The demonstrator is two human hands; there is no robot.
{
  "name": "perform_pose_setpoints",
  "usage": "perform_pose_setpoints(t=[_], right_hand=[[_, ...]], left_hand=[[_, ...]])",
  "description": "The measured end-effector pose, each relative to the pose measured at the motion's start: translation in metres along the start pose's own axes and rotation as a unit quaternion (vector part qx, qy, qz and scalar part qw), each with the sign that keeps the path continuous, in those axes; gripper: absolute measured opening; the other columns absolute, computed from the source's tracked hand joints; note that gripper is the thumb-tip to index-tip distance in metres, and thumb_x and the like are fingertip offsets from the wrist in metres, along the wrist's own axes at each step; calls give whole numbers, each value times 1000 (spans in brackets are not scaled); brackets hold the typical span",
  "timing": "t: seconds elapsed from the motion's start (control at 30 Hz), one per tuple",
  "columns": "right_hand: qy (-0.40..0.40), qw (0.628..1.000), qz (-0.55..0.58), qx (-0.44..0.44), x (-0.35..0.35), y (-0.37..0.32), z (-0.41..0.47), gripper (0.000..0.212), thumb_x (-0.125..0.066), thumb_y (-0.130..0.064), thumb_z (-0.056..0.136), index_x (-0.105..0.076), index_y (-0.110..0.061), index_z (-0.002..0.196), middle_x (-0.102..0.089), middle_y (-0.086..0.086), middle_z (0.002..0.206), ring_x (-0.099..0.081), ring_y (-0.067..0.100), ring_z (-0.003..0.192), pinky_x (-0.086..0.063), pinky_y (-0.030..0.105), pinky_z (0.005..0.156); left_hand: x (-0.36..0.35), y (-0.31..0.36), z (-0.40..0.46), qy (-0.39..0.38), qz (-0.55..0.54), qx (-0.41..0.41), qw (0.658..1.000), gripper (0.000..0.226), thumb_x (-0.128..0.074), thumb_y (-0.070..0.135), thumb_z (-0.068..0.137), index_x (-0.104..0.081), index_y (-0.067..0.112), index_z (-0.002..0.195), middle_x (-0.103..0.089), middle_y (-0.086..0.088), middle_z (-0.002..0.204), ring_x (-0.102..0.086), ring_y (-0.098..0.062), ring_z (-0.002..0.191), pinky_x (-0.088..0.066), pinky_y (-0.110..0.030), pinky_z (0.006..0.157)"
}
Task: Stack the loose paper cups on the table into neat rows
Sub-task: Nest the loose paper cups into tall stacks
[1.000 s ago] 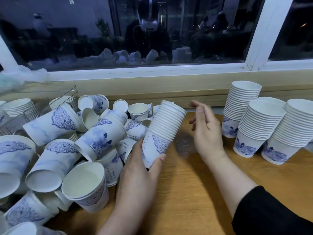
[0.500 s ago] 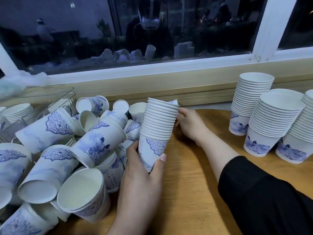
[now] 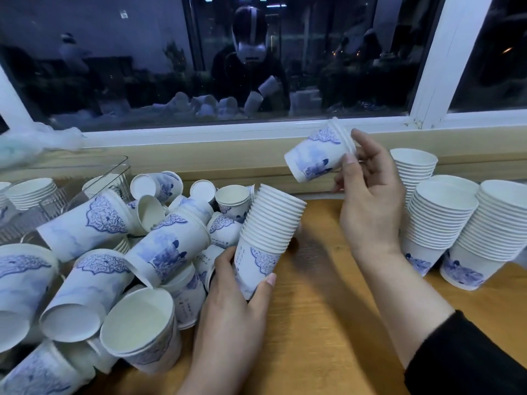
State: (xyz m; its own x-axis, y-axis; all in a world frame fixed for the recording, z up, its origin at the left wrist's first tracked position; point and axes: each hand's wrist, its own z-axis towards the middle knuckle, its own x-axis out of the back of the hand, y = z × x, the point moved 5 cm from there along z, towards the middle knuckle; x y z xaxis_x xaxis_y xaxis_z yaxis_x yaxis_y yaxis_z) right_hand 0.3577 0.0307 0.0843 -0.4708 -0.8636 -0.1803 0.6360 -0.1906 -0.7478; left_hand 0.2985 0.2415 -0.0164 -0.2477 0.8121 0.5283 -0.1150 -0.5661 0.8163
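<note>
Because these are thin paper cups, we are judging them very light, easily dented at the wall and stiffest at the rolled rim and the base, so a gentle hold around the body or near the rim should serve best; squeezing hard would likely crease them. The printed outside looks smooth, and nested cups may cling to one another.

Our right hand (image 3: 370,201) is holding a cup (image 3: 319,155) in the air, above the tabletop (image 3: 322,323) and in front of the window sill. The cup is lying tilted, base pointing left and mouth toward the palm, and it seems to be more than one cup nested, since several rims are showing. The thumb and fingers are curling lightly around its rim end, a loose pinch rather than a full wrap.

Our left hand (image 3: 236,303) is gripping the stack (image 3: 268,238) low down, thumb on the near side and fingers wrapped behind the bottom cup. The stack is leaning up and to the right, its base just above or on the tabletop; we cannot tell which. Its open top is sitting below and left of the raised cup, apart from it.

To the left a pile (image 3: 114,252) of loose cups is lying on its sides, touching the stack's left flank. At the right, finished stacks (image 3: 445,218) are standing upright together.

We are judging that the next step is seating the raised cup into the stack's mouth, which calls for turning it base-down first.
</note>
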Motion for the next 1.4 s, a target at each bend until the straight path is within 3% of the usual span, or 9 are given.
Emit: perform_pose_setpoints(t=[0.2,0.33,0.5,0.63,0.73,0.83,1.07,1.23,1.4], right_hand=[[-145,980,-89,101,-5,-41,-16,27,-55,-8,100,-65,-21,122,-66,-6,107,-61,4,102,-48,26,90],[-283,947,-101,115,-16,-36,-28,30,-52,-3,100,-66,-10,125,-65,-1,113,-60,9,111,-45,20,93],[-148,970,-165,97,-3,12,-27,26,-48,-10,101,-64,-17,121,-59,-2,121,-53,2,111,-47,32,96],[-339,878,-335,40,-25,70,-47,59,-57,-9,85,-48,-25,141,-45,-7,147,-37,16,136,-33,47,113],[-400,830,-388,33,-46,80,-55,80,-57,-4,79,-34,-34,149,-26,-14,159,-13,13,150,-15,48,120],[-437,799,-409,65,-63,91,-60,78,-60,-12,83,-28,-36,150,-24,-14,159,-7,15,152,-1,52,120],[-368,812,-439,114,-67,100,-52,68,-74,-37,71,-40,-44,129,-45,-6,133,-39,18,128,-16,54,116],[-309,869,-374,100,-59,90,-40,59,-74,-39,74,-50,-30,126,-58,-8,120,-53,19,117,-35,40,105],[-264,913,-310,36,-42,75,-32,85,-78,-27,76,-33,-28,148,-51,-3,142,-48,17,129,-40,33,106]], left_hand=[[1,5,-2,-1,8,-11,1000,60,-67,47,87,-35,35,136,-57,8,130,-55,-18,118,-46,-39,96],[2,6,-2,5,-12,-19,1000,60,-69,43,87,-37,33,137,-58,8,129,-55,-16,119,-45,-35,95],[3,4,0,31,-62,-13,998,54,-66,38,91,-37,33,136,-55,11,134,-52,-11,124,-35,-20,92],[3,4,2,46,-63,-11,997,56,-67,39,89,-39,30,137,-57,8,134,-54,-14,123,-36,-21,90],[4,3,2,54,-69,-8,996,51,-68,36,89,-39,35,130,-57,11,129,-54,-10,119,-34,-17,87],[5,3,3,56,-72,-6,996,50,-68,37,89,-39,35,130,-57,11,129,-54,-8,117,-34,-15,86],[5,1,3,49,-71,-2,996,49,-68,39,89,-40,33,129,-59,12,128,-54,-2,110,-34,-14,83],[5,2,3,51,-75,-3,996,48,-68,38,89,-40,33,127,-59,13,125,-51,4,104,-34,-14,82],[6,3,2,47,-81,1,996,49,-67,39,89,-37,36,128,-55,16,125,-48,4,106,-32,-15,84]])
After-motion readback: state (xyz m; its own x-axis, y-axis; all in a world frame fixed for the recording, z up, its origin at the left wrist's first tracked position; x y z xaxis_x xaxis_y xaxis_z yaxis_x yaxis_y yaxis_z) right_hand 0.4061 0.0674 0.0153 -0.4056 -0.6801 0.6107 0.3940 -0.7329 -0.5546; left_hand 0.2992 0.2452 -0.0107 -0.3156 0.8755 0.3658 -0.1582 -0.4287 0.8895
